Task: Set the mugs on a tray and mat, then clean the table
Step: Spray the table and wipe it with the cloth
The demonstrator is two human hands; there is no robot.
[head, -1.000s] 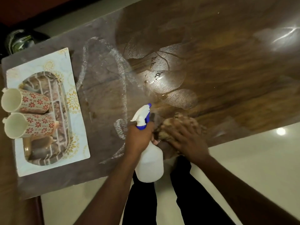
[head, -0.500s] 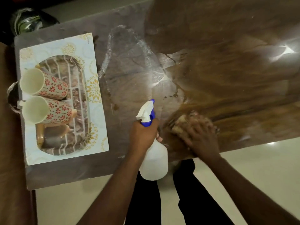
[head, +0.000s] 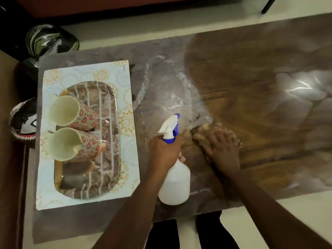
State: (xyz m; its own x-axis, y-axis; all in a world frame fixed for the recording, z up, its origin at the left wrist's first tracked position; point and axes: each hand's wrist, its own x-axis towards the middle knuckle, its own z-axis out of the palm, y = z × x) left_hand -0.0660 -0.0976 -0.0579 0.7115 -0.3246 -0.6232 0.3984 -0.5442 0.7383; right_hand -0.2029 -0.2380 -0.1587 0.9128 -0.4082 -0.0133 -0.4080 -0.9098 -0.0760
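Two cream mugs with red flower prints (head: 71,112) (head: 73,143) stand on an oval patterned tray (head: 107,159), which rests on a pale blue mat (head: 86,72) at the left of the wooden table (head: 251,87). My left hand (head: 165,151) grips the neck of a white spray bottle (head: 175,182) with a blue and white trigger, held upright near the table's front edge. My right hand (head: 221,146) presses flat on a crumpled tan cloth (head: 199,133) on the wet tabletop, just right of the bottle.
Foamy wet streaks (head: 161,83) cover the table between the mat and the cloth. Dark round objects (head: 48,40) (head: 23,123) sit off the table's left end. Pale floor lies beyond both long edges, and my dark trousers (head: 161,236) show below the front edge.
The view has shifted, so the mat and tray sit further right in frame. My right hand has kept rubbing the cloth beside the bottle. The left hand still holds the bottle.
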